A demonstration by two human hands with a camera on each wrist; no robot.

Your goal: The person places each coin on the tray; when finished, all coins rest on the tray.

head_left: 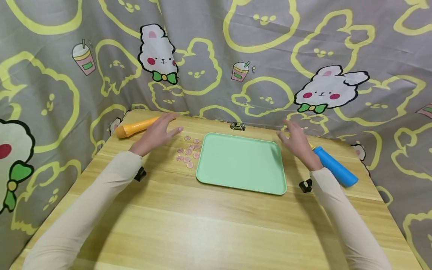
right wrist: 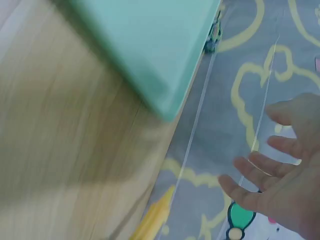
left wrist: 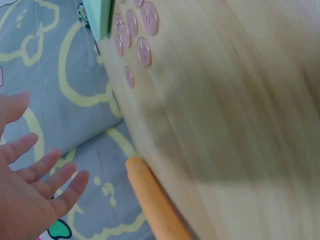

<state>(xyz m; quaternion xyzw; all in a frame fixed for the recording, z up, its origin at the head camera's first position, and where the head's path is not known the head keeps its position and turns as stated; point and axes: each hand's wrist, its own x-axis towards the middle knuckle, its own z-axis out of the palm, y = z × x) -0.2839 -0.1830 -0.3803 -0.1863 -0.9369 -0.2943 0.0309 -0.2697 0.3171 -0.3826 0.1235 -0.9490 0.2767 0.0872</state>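
Green tray (head_left: pixel 241 163) lies between left grip (head_left: pixel 156 134) and right grip (head_left: pixel 299 143) — probably so both reach it. Both spread, holding nothing.

No word, number or brand that I can read, folks! I'm on the pink discs (head_left: pixel 188 152) toward the left side of the table (head_left: pixel 202 232), and they carry marks, too small and blurred to make out. Beyond the far edge, the curtain (head_left: pixel 202 22) shows printed cups (head_left: pixel 239 71) with green label patches (head_left: pixel 240 75), no legible lettering.
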